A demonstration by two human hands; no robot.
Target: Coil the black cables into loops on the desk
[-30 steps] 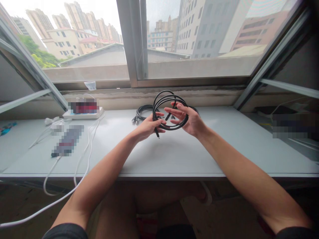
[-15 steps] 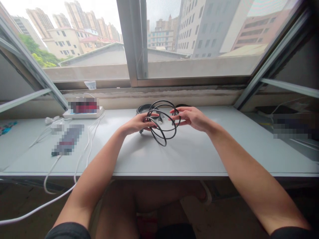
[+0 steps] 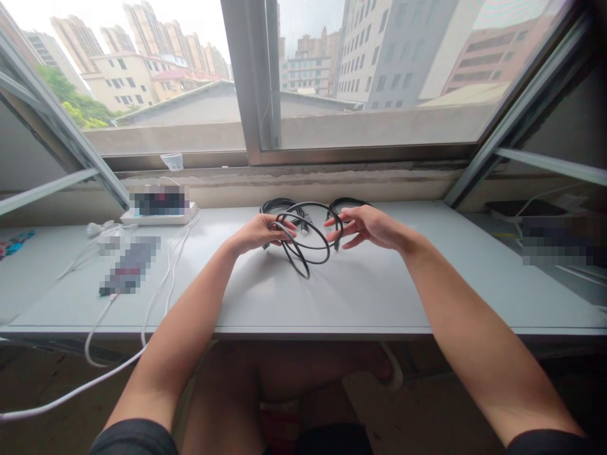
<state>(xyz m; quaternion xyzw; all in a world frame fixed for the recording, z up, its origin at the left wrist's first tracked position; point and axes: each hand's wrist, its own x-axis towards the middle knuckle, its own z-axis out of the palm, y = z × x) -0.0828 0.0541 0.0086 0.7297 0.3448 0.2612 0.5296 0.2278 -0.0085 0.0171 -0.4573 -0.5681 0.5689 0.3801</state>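
Note:
My left hand [image 3: 265,231] is closed on the left side of a loosely looped black cable [image 3: 307,253], its loops raised over the tabletop. At the right side of the loops, my right hand [image 3: 358,227] has its fingers spread, with a strand of cable crossing the fingertips. A dark cable end hangs just below those fingertips. Behind my left hand lies a coiled black cable [image 3: 279,203], and another black coil [image 3: 348,201] is partly hidden by my right hand. Connector ends [image 3: 305,222] show between the hands, too small to identify.
On the left of the pale tabletop [image 3: 332,309] are a white power strip [image 3: 159,219], a blurred-out flat device [image 3: 130,265] and white cords [image 3: 171,272]. One cord hangs over the front edge. A window [image 3: 379,133] rises behind, with a small clear cup [image 3: 173,162] at its sill.
The cable loops have dropped slightly and shifted a little left. My right hand's fingers have spread wider and moved slightly right. My left hand keeps its hold.

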